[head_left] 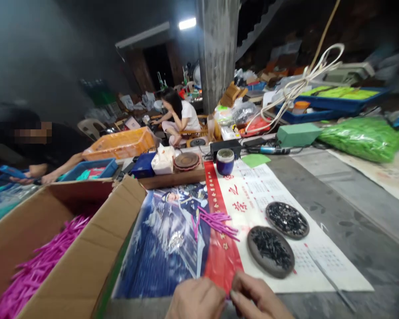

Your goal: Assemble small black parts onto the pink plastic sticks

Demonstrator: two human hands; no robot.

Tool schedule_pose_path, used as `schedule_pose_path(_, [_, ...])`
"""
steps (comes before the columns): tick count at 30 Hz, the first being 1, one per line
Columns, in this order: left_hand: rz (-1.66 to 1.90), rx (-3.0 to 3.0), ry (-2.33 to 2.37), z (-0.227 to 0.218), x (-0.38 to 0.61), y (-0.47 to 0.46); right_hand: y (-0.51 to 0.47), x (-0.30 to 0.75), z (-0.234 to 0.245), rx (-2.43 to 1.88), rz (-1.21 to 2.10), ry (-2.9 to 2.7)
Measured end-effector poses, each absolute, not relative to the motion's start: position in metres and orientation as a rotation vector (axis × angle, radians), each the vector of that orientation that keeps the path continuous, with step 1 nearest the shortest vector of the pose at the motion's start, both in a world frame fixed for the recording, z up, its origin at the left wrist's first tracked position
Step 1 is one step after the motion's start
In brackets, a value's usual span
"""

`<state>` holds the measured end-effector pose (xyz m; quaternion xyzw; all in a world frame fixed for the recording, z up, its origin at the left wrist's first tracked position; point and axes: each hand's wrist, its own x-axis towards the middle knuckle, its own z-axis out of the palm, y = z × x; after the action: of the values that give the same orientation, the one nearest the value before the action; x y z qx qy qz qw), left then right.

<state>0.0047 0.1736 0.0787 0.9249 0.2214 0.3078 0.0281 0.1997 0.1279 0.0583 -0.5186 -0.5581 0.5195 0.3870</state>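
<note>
At the bottom edge, my left hand (197, 299) and my right hand (254, 297) are close together, fingers pinched. A sliver of purple shows between them, but what they hold is mostly hidden. They are over the near edge of a poster calendar (339, 277). Beyond them lies a loose bunch of purple sticks (217, 221). To the right are a round dish of small black pieces (272, 251) and a second dish of dark, shiny bits (287, 219). A thin metal tool (330, 279), perhaps tweezers, rests on the calendar's right side.
A cardboard box (83, 252) with many purple sticks stands at left. Behind the calendar are a blue jar (225, 161), tissues (162, 158) and a wooden tray (176, 179). A co-worker (53, 150) sits left; another person (182, 115) sits farther back. A green bag (362, 137) lies right.
</note>
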Motion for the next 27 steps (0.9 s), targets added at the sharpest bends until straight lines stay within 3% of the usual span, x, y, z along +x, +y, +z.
schedule_pose_path(7, [0.756,2.708,0.782,0.107,0.002,0.154,0.114,0.196,0.074,-1.279,1.456,-1.341])
schedule_pose_path(27, [0.826,2.882,0.769,0.105,-0.008,0.139,0.107,0.179,0.069,-1.304,1.446,-1.418])
